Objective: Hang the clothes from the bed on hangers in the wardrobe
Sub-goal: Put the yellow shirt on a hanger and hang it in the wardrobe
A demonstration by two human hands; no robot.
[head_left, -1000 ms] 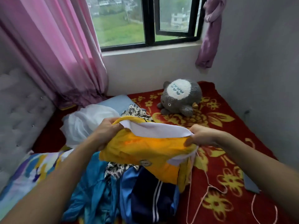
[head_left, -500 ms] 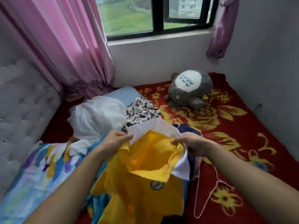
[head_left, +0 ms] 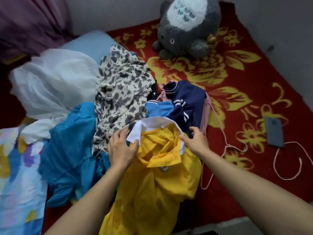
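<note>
Head view: yellow shirt (head_left: 157, 175) lowered; right hand (head_left: 197, 141) released it.

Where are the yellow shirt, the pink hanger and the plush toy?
yellow shirt (head_left: 152, 189), head view, front below the badge
pink hanger (head_left: 226, 146), head view, bent wire at its neck
plush toy (head_left: 194, 39), head view, grey body
</note>
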